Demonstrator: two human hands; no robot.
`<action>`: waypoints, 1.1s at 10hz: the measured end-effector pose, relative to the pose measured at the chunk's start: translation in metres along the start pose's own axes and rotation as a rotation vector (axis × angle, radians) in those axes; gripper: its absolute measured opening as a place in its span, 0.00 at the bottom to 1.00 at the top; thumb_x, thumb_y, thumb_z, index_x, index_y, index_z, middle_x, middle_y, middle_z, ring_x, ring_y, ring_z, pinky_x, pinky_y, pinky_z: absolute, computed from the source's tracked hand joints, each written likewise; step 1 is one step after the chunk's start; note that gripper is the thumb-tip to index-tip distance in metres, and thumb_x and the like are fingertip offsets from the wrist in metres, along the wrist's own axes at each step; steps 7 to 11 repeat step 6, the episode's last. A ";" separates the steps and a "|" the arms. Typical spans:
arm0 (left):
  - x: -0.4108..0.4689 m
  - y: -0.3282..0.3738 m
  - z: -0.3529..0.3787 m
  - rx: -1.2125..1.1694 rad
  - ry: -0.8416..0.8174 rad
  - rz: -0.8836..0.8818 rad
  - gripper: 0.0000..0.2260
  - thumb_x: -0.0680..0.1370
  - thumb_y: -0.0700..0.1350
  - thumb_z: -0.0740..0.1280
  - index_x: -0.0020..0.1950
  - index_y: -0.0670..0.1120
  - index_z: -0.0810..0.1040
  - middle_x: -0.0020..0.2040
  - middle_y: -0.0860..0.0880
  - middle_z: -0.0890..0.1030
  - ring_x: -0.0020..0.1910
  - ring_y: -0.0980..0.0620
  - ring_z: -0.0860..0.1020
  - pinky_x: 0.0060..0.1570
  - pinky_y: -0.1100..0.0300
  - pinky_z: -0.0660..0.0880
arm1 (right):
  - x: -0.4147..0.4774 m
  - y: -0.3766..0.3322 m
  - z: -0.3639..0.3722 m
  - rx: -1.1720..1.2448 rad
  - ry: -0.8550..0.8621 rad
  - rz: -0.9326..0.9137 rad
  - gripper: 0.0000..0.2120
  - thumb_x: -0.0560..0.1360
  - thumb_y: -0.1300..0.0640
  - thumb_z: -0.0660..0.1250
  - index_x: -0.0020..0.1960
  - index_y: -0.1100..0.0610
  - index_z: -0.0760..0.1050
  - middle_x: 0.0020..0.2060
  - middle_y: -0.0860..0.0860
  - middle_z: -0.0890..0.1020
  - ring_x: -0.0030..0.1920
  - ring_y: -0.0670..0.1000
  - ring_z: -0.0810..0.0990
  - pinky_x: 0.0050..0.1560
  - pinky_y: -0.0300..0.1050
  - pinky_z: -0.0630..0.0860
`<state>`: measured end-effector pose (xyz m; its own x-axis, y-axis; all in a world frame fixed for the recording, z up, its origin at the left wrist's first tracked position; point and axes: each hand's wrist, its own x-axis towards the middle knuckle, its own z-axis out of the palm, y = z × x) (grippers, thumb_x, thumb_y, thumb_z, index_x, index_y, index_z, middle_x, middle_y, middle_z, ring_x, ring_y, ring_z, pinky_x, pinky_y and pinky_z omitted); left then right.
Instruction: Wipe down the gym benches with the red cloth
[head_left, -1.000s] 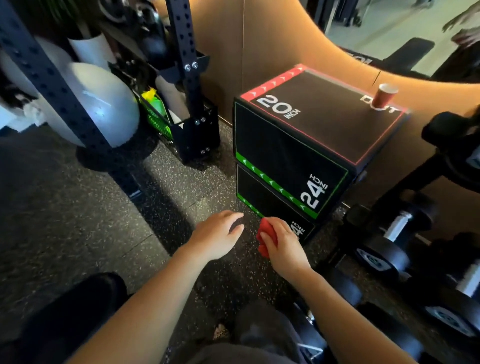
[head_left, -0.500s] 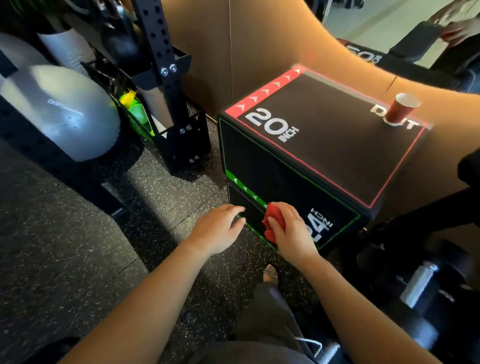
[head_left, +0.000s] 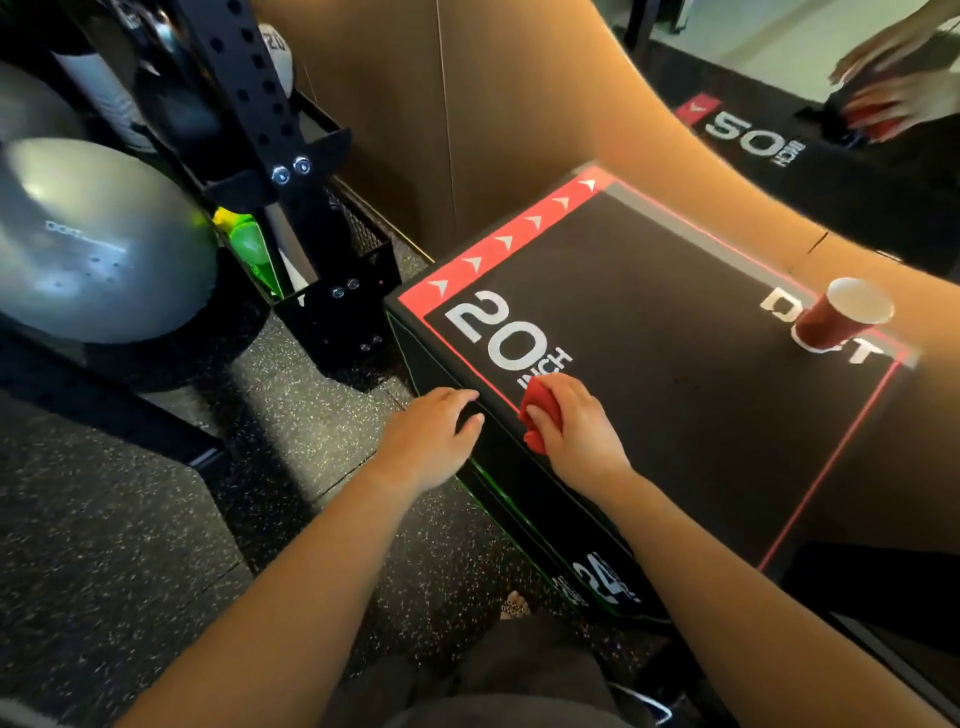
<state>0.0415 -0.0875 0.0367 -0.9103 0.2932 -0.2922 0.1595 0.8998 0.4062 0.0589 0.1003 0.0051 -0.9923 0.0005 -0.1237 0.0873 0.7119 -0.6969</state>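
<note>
Red cloth (head_left: 540, 415), bunched up in your right hand (head_left: 576, 439), fingers curled round it. It sits on top of the black box (head_left: 675, 415), right at the near edge, just under the white "20 INCH" lettering. Your left hand (head_left: 428, 441) is just beside it at the box's near left corner, fingers loosely bent and holding nothing; whether it touches the box, I cannot tell. Out across the top, a red paper cup (head_left: 836, 319) stands at the far right corner on the white lettering there, well apart from the cloth. Left of the box, on the speckled rubber floor (head_left: 130, 545), a black wire basket (head_left: 358, 291) with a green bottle (head_left: 248, 244) stands by a black perforated upright (head_left: 249, 98). A grey exercise ball (head_left: 88, 244) lies beyond.
</note>
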 end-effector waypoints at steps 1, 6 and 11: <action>0.025 -0.002 -0.003 0.026 -0.015 -0.010 0.20 0.81 0.54 0.55 0.73 0.52 0.64 0.71 0.52 0.67 0.68 0.51 0.68 0.65 0.46 0.68 | 0.027 0.003 -0.003 -0.070 -0.047 0.022 0.15 0.79 0.50 0.60 0.66 0.47 0.67 0.65 0.45 0.71 0.63 0.52 0.70 0.61 0.60 0.71; 0.076 -0.005 -0.002 0.059 0.010 -0.045 0.21 0.81 0.54 0.55 0.73 0.52 0.63 0.71 0.53 0.67 0.71 0.52 0.64 0.67 0.45 0.66 | 0.084 0.013 -0.004 -0.219 -0.144 -0.042 0.24 0.79 0.45 0.58 0.73 0.50 0.62 0.73 0.47 0.64 0.73 0.51 0.62 0.71 0.62 0.60; 0.076 -0.005 -0.002 0.059 0.010 -0.045 0.21 0.81 0.54 0.55 0.73 0.52 0.63 0.71 0.53 0.67 0.71 0.52 0.64 0.67 0.45 0.66 | 0.084 0.013 -0.004 -0.219 -0.144 -0.042 0.24 0.79 0.45 0.58 0.73 0.50 0.62 0.73 0.47 0.64 0.73 0.51 0.62 0.71 0.62 0.60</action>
